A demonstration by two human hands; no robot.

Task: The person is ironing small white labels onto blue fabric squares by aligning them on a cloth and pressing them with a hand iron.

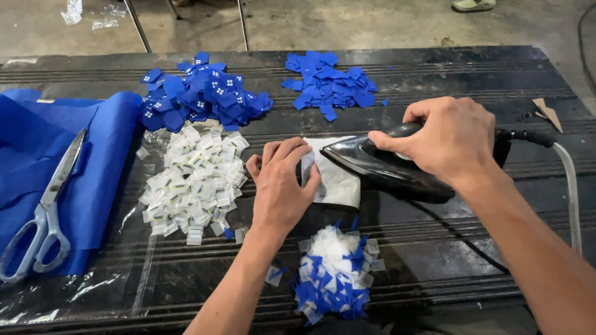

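My right hand [448, 139] grips the handle of a black clothes iron [379, 166], whose tip rests on a white sheet [338, 184] laid on the dark table [472, 80]. My left hand [282, 186] lies flat with its fingers pressing the left side of that white sheet, right beside the iron's tip. A pile of mixed white and blue scraps [335, 273] lies just in front of the sheet, near my left forearm.
A heap of small white labels [192, 180] sits on clear plastic at the left. Two piles of blue squares [202, 93] [329, 84] lie farther back. Blue fabric [31, 149] with scissors [46, 211] covers the left edge. The iron's cord [568, 180] runs right.
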